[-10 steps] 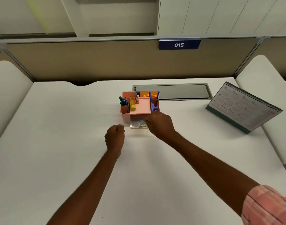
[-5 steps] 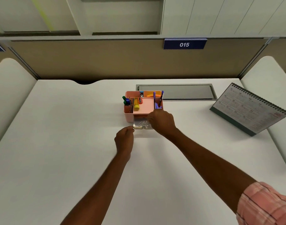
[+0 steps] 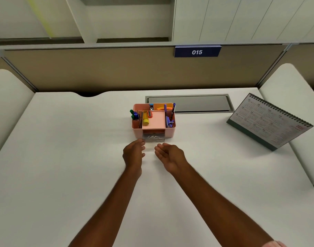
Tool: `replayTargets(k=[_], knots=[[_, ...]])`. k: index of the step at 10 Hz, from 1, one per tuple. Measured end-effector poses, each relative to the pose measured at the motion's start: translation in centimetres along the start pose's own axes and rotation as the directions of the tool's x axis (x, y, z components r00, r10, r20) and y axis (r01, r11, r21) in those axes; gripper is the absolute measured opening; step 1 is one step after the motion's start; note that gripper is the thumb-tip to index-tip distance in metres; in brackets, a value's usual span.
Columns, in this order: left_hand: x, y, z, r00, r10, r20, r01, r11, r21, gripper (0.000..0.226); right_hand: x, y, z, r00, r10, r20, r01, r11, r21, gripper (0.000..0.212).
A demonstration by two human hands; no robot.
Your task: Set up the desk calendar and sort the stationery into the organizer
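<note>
Drawing right hand (image 3: 170,156) off the clear drawer (image 3: 153,138), unclenching left hand (image 3: 133,155) beside it, spreading both grips loose, pinching nothing. Leaving drawer jutting from the pink organizer (image 3: 170,132) on the worktop (image 3: 63,157), calendar (image 3: 270,122) standing right; likely needing pushing shut.

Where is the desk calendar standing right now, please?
In the head view, the desk calendar stands far right on the desk, right of the pink organizer and grey hatch.
</note>
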State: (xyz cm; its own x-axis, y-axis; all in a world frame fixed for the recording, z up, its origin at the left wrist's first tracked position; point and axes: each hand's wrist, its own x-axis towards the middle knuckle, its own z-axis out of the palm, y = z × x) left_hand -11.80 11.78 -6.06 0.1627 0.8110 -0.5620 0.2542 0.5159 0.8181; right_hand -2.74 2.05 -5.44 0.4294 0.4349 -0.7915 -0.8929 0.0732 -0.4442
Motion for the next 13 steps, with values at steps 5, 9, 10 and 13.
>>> replayTargets(k=[5,9,10,13], knots=[[1.7,2.4,1.8,0.99,-0.106,0.095,0.121,0.978,-0.168,0.036,2.0,-2.1,2.8,0.998,-0.048,-0.046,0.053,0.992,0.115,0.042],[1.1,2.6,2.0,0.973,-0.149,0.177,0.187,0.955,-0.229,0.039,2.3,-2.2,2.7,0.998,-0.056,-0.039,0.059,0.997,0.057,0.033],[0.6,2.5,2.1,0.972,-0.152,0.178,0.192,0.953,-0.235,0.04,2.1,-2.4,1.9,0.999,-0.028,-0.031,0.03,0.998,0.047,0.031],[-2.9,2.7,2.9,0.949,-0.172,0.263,0.241,0.935,-0.262,0.042,-2.1,-5.2,-0.1,0.998,-0.056,-0.008,0.057,0.988,0.14,0.029]])
